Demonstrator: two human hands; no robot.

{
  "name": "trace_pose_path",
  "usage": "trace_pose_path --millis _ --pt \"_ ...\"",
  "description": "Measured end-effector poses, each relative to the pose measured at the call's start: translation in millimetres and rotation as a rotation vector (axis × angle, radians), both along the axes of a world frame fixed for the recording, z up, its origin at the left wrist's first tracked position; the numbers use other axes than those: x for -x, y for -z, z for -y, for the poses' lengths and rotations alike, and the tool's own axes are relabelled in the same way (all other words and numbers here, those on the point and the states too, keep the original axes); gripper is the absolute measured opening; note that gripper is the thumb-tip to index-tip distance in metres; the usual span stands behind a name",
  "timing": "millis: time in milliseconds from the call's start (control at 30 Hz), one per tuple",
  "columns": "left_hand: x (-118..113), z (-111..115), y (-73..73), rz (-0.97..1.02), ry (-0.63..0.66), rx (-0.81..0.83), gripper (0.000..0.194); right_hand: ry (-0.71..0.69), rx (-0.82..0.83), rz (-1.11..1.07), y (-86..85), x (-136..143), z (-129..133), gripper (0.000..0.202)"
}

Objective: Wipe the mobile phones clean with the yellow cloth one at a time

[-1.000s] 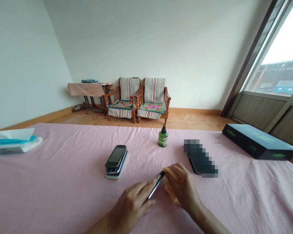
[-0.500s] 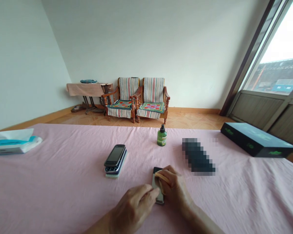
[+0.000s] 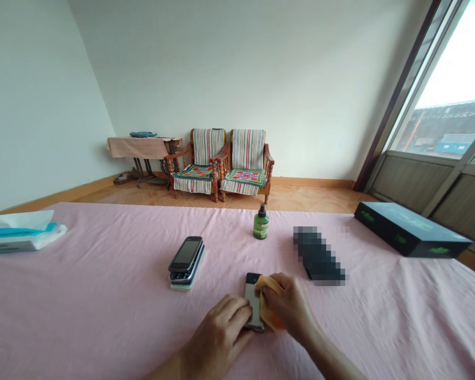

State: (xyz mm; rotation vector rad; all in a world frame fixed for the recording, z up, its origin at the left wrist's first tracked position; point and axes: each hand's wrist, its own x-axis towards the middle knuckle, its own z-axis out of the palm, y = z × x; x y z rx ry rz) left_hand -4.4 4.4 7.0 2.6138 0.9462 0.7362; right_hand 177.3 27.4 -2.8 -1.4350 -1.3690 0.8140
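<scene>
Left hand point(image 3: 221, 330): curled round the left edge and near end of the silver-and-black mobile phone point(image 3: 254, 303), pinching it between fingers and thumb.
Right hand point(image 3: 291, 303): closed, pinching a bunched yellow-orange cloth point(image 3: 272, 316) against the phone's right side.
Silver-and-black mobile phone: between the hands, on the near side of the green spray bottle point(image 3: 260, 225), black end pointing towards it.
Green spray bottle: upright, black pump on top, on the pink tablecloth point(image 3: 103, 306).
Phone stack point(image 3: 187, 256): left of the bottle and nearer, a dark touchscreen phone lying askew on top.
Blurred-out dark object point(image 3: 319, 256): right of the bottle and nearer; details hidden.
Black box point(image 3: 411, 232): farther right of the bottle, green markings on its sides.
Tissue pack point(image 3: 24, 235): far left of the bottle, a white sheet sticking out.
Wooden armchairs point(image 3: 243, 182): a pair, beyond the bottle, draped in striped cloth.
</scene>
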Motion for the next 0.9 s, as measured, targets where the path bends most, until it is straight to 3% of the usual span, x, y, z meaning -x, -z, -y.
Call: trace_pose_path --millis 233,400,567,767,900 --pt "-0.4 -0.8 3.7 0.125 -0.059 0.169 0.04 -0.049 0.104 -0.263 -14.6 9.2 6.5 0.019" --pt "2.8 -5.1 8.8 0.194 -0.069 0.121 0.066 -0.098 0.161 -0.434 -18.9 18.9 13.5 0.023" --pt "5.9 -5.7 7.7 0.15 -0.061 0.078 0.057 -0.132 0.212 -0.544 -10.8 18.9 12.3 0.032" --pt "6.7 -3.6 5.1 0.119 -0.065 -0.131 0.033 -0.031 -0.073 -0.193 -5.6 8.1 3.3 0.019" --pt "8.2 -3.9 2.3 0.115 -0.031 -0.243 0.028 -0.065 -0.207 -0.04 -8.2 7.3 6.1 0.017"
